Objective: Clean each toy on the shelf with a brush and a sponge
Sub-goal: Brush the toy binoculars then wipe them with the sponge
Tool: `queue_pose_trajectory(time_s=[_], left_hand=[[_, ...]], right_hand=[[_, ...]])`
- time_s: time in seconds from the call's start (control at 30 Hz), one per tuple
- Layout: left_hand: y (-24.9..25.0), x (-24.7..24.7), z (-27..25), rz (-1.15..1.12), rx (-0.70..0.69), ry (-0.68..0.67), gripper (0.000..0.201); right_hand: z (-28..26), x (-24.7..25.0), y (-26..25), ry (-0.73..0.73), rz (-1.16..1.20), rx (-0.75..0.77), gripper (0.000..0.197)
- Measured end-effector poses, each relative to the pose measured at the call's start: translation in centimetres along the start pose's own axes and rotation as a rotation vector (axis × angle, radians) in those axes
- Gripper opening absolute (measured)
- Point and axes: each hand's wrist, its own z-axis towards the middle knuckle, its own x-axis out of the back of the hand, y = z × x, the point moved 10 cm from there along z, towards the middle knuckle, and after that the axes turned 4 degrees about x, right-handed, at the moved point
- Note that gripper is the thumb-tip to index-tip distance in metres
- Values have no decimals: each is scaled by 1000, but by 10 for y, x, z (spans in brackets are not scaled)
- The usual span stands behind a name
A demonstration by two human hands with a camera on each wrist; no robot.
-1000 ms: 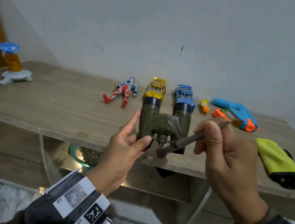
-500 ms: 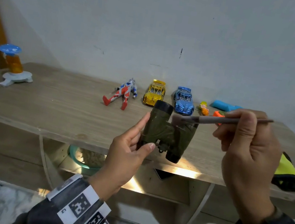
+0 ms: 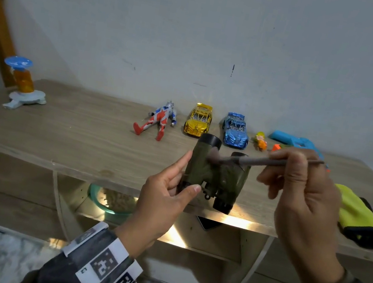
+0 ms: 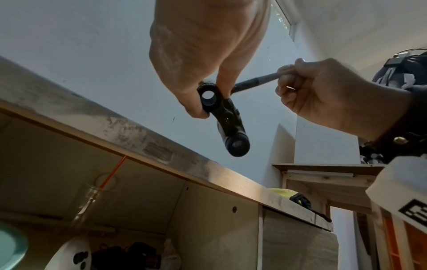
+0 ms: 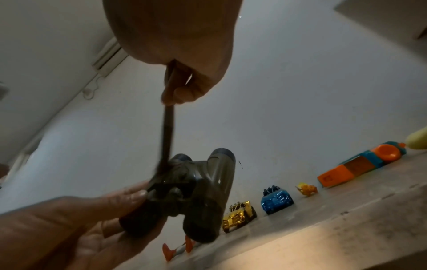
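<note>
Left hand (image 3: 165, 202) pinching binoculars (image 3: 216, 173), right hand (image 3: 304, 200) gripping brush (image 3: 263, 163). Lenses visible only in left wrist view. Barrels angled up-away toward wall; brush crosswise.

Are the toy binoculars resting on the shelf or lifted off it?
Lifted. The left hand holds the binoculars in the air above the shelf edge; the left wrist view shows wall behind them.

Toys (image 3: 197, 123) line back wall; shelf (image 3: 70, 136) front bare.
</note>
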Motion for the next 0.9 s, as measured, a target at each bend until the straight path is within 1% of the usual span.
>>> queue_pose_trajectory(time_s=[0.07,0.13,0.2,0.3,0.33,0.37,0.47,0.5,0.6,0.63,0.67,0.73,0.77,0.8,0.9], left_hand=[[-1,3,1,14,-1,18,69],[-1,3,2,32,-5,25,68],[-2,3,2,50,-1,28,67],[-5,3,0,88,12,40,67],[-5,3,0,107,11,41,67],[-4,3,0,115,9,47,67],[-3,5,1,80,8,53,65],[-3,4,2,69,10,48,65],[-8,2,2,48,35,41,65],[-9,1,2,43,39,39,65],[-9,1,2,28,42,34,64],[-7,0,3,-15,48,14,63],[-6,0,3,-32,49,2,64],[-7,0,3,-45,47,-7,64],[-10,1,3,-103,58,-11,64]], right_hand=[[-4,-14,-4,-96,41,9,31],[-5,-16,-10,-102,52,50,31],[-5,-21,-15,-136,8,89,29],[-10,-36,-15,-263,7,70,30],[-11,-37,-15,-267,34,70,31],[-11,-34,-15,-240,54,80,32],[-8,-20,-17,-123,26,117,32],[-7,-20,-17,-126,-2,117,31],[-11,-34,-15,-245,0,82,30],[-10,-33,-16,-235,36,79,30],[-7,-26,-18,-172,76,78,30],[2,-2,-18,19,128,85,27],[6,8,-16,92,118,88,26],[8,13,-13,125,94,81,25],[10,13,-3,82,56,22,30]])
